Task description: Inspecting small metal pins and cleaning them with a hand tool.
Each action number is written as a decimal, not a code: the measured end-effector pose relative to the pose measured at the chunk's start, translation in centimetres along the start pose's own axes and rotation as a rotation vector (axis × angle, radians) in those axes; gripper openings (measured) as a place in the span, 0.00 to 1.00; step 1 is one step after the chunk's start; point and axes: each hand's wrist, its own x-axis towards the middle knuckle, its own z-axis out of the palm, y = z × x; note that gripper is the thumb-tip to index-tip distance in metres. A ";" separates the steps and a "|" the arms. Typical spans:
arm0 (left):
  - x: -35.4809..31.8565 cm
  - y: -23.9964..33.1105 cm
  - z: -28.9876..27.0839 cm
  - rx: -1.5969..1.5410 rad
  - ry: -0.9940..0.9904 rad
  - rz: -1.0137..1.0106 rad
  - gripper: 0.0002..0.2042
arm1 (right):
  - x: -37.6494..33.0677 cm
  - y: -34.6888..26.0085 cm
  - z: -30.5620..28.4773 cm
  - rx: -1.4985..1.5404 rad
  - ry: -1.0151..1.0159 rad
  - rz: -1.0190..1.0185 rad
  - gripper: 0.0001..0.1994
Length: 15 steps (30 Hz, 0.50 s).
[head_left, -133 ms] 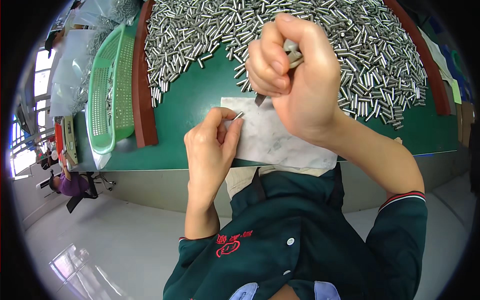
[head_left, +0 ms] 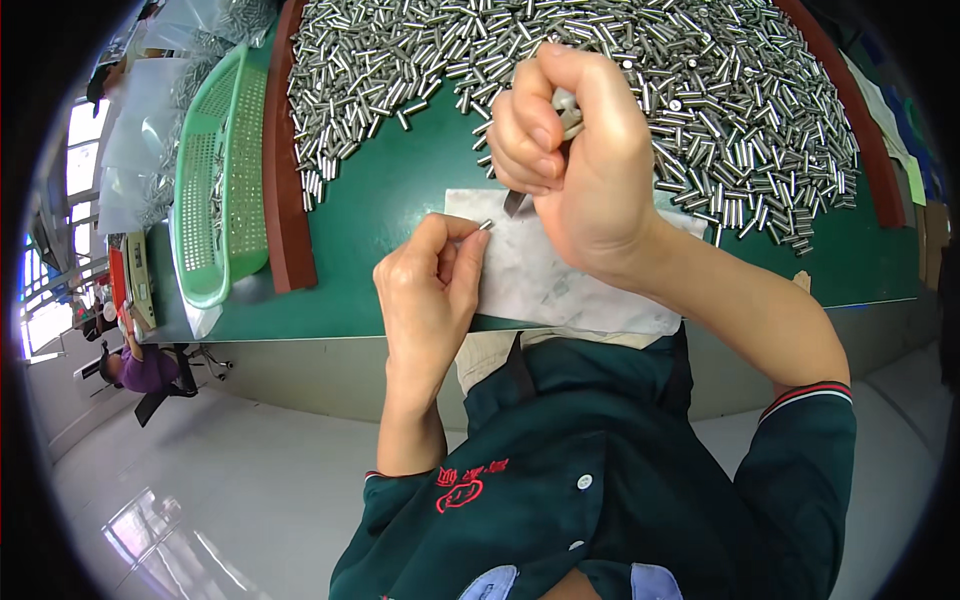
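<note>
Between the thumb and forefinger of my left hand (head_left: pixel 425 285) is a small shiny metal pin (head_left: pixel 486 225), with its end sticking out past the fingertips. My right hand (head_left: pixel 590 190) is closed in a fist around a hand tool with a dark flat blade (head_left: pixel 514 203). The blade points down below the fist, a short way right of the pin and apart from it. Most of the tool is hidden by my fingers, so its exact kind is unclear. Under both hands lies a stained white cloth (head_left: pixel 600 300) at the green table's near edge.
A large heap of metal pins (head_left: pixel 380 60) covers the far part of the green table (head_left: pixel 375 185), between red-brown rails (head_left: pixel 290 230) at left and right. Beyond the left rail stands a green perforated basket (head_left: pixel 240 210). Another person (head_left: pixel 145 368) sits at the far left.
My right fist and the blade have shifted slightly left. The pin has tilted a little in my left fingers, and less of it shows.
</note>
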 end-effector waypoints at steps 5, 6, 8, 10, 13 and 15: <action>-0.2 -0.3 0.1 -0.035 0.039 -0.005 0.05 | 0.1 0.8 0.4 0.041 0.050 0.032 0.18; -0.2 -0.2 0.0 -0.044 0.035 -0.016 0.04 | 0.1 0.9 0.4 0.053 0.059 0.044 0.18; -0.2 -0.3 0.1 -0.054 0.028 -0.028 0.04 | 0.1 1.0 0.4 0.065 0.071 0.057 0.17; -0.2 -0.4 0.2 -0.056 0.033 -0.026 0.04 | 0.1 1.2 0.3 0.040 0.087 0.048 0.17; -0.1 -0.3 0.1 -0.056 0.042 -0.025 0.04 | 0.1 1.2 0.4 0.057 0.090 0.051 0.17; -0.1 -0.4 0.1 -0.057 0.041 -0.026 0.04 | 0.1 1.4 0.5 0.053 0.095 0.054 0.16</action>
